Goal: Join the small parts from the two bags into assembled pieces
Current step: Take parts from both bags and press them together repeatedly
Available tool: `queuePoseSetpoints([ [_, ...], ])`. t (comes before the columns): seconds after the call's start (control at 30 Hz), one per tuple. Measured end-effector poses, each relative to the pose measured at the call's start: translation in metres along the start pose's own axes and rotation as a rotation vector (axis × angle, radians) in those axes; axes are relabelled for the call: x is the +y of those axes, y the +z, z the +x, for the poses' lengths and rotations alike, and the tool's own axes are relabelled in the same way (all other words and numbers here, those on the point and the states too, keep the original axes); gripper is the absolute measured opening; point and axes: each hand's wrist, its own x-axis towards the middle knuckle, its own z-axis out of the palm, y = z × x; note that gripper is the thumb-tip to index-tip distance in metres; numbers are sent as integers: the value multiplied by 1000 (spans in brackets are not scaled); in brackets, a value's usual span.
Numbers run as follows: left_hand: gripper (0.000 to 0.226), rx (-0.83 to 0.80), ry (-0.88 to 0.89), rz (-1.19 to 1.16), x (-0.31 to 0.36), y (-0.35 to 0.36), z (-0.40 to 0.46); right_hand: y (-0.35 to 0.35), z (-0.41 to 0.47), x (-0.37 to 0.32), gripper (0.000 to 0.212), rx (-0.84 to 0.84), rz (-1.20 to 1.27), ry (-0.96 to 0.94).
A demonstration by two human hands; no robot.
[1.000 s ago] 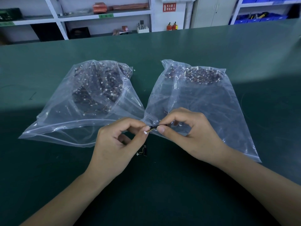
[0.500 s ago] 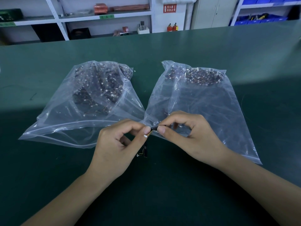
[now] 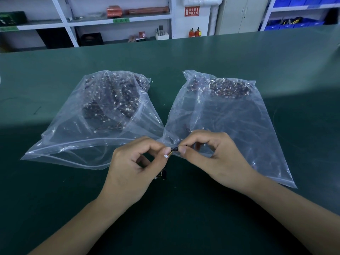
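Head view: small black tube-shaped part (image 3: 174,148) pinched between left hand (image 3: 132,162) and right hand (image 3: 211,157), above dark green tabletop (image 3: 184,227), just in front of mouths of two clear plastic bags, left bag (image 3: 88,126) and right bag (image 3: 230,116); fingers of both hands curled in narrow pinch on part ends; long axis left-right, near level; tiny white connector on thin orange wire (image 3: 166,156) hangs at left end; likely feather-light, wire soft, plug fragile; hold rigid body, not wire; another small black piece (image 3: 164,174) lies on tabletop below left hand.
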Motion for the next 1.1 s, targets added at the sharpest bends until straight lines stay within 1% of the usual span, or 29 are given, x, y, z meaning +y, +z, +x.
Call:
queuePoseSetpoints([
  [0.23,13,-5,5,-4,0,-1,-1,0,0,-3,18,7,-12,-1],
  [0.4,13,-5,-4,1,1,1,0,0,0,-2,14,-3,-13,8],
  [0.57,14,1,-2,-21,3,0,0,-1,0,-2,15,4,-4,16],
  [0.73,13,-8,28,-14,3,0,0,0,-1,1,11,-6,-24,-5],
  [1.0,14,3,18,-15,-1,-1,0,-1,0,5,13,8,-18,-20],
  [1.1,19,7,-7,-33,-2,1,-1,-1,0,6,13,29,-7,2],
])
